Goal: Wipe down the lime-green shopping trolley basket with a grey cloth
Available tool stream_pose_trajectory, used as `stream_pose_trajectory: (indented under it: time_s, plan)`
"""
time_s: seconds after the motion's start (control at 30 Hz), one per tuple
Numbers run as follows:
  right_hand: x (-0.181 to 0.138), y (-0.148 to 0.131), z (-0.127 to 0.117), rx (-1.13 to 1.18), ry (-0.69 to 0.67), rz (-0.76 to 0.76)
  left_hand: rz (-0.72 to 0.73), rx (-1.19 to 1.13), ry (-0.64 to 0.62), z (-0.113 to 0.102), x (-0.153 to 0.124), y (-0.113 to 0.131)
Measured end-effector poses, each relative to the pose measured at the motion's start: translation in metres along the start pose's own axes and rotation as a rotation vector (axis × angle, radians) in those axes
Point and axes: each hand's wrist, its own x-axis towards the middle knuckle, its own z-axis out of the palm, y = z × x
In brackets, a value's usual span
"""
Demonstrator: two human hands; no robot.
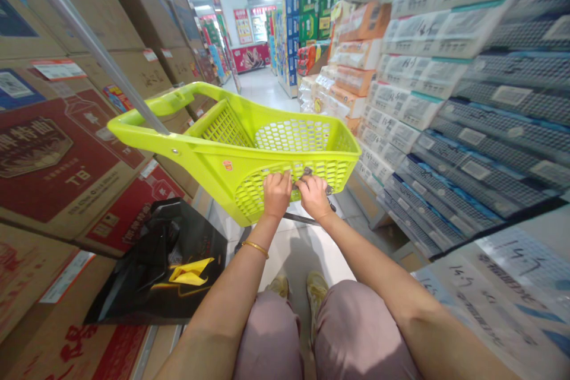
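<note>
A lime-green plastic shopping cart [200,148] with lattice walls stands sideways in front of me. My left hand [276,191] is closed at its near lattice side, fingers curled in. Close beside it on the right, my right hand [313,195] is also closed, its fingers bent against the same wall. A small dark item [307,172] shows at the fingertips between and above the hands; its kind I cannot make out. The fingers hide most of it and part of the lattice.
On the left are stacked cardboard boxes [66,130], with a black bag [178,285] holding something yellow beside them. Stacked wrapped packs [418,71] and dark blue patterned packs [490,136] line the right. The tiled aisle floor [262,86] runs on ahead.
</note>
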Motion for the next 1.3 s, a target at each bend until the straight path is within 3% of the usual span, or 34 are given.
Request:
stream_pose_trajectory:
  time_s: [0.13,0.23,0.5,0.7,0.87,0.97,1.13,1.3]
  plan:
    - [0.039,-0.003,-0.017,0.014,0.186,0.133,-0.01,-0.01,0.004,0.001,0.0,0.0]
    - [0.051,-0.006,-0.018,0.01,0.234,0.132,-0.012,0.005,0.006,0.001,0.0,0.0]
    - [0.006,-0.002,0.009,-0.025,0.101,0.048,-0.015,-0.007,-0.044,-0.001,0.0,-0.001]
    - [-0.016,-0.003,0.015,-0.014,-0.078,-0.018,-0.004,0.019,-0.005,0.001,0.0,-0.001]
    - [-0.023,-0.004,0.016,0.001,-0.132,-0.022,-0.02,0.015,-0.008,0.001,0.0,-0.001]
    - [-0.012,-0.004,0.009,0.016,-0.063,0.029,-0.014,0.014,-0.006,0.001,0.0,-0.001]
    - [0.037,-0.008,-0.016,0.061,0.211,0.205,-0.005,0.003,0.009,0.002,-0.001,-0.001]
    - [0.056,-0.012,-0.018,0.045,0.257,0.159,-0.003,0.015,0.033,0.001,-0.001,-0.001]
